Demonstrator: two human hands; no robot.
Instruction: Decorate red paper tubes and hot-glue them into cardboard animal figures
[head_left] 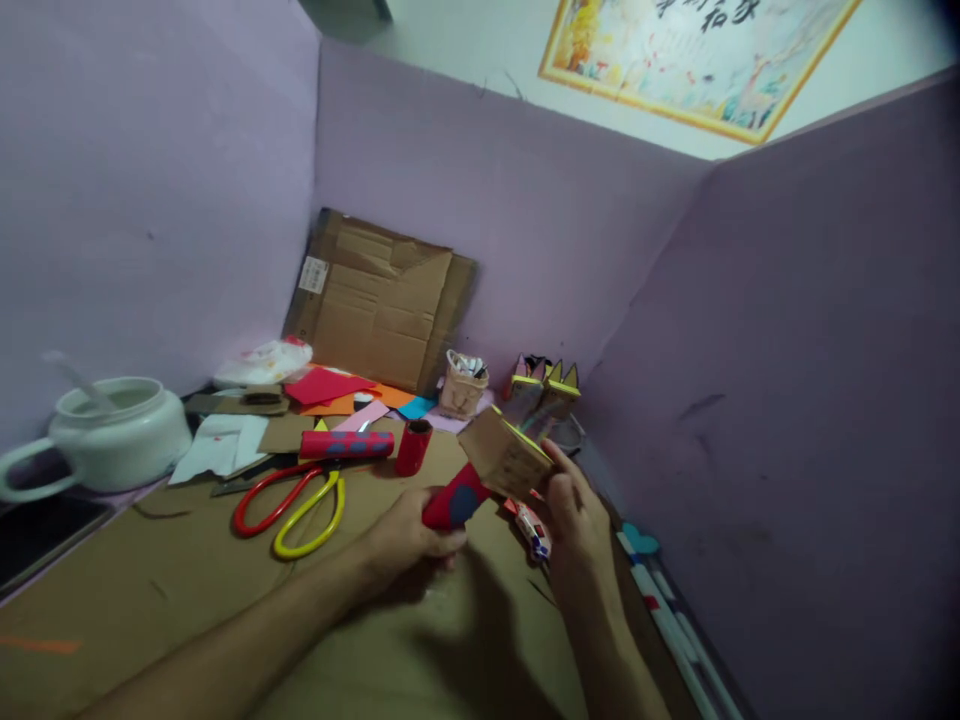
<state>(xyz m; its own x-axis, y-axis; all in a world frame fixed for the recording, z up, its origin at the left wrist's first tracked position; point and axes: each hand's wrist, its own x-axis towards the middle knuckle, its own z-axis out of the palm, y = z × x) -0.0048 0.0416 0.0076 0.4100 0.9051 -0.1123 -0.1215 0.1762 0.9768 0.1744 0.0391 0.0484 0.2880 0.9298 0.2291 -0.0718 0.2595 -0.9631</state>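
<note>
My left hand is wrapped round a red tube with dark blue spots. Against the tube's upper end rests a small brown cardboard box with a yellow edge, and my right hand grips it from the right side. A second spotted red tube lies flat to the left, and a short red tube stands upright near it. Scissors with one red and one yellow handle lie left of my left hand.
A white pot stands at the far left. Flattened cardboard leans on the back wall, with coloured paper before it. A small holder and pointed-top boxes stand behind my hands. Striped rods lie right.
</note>
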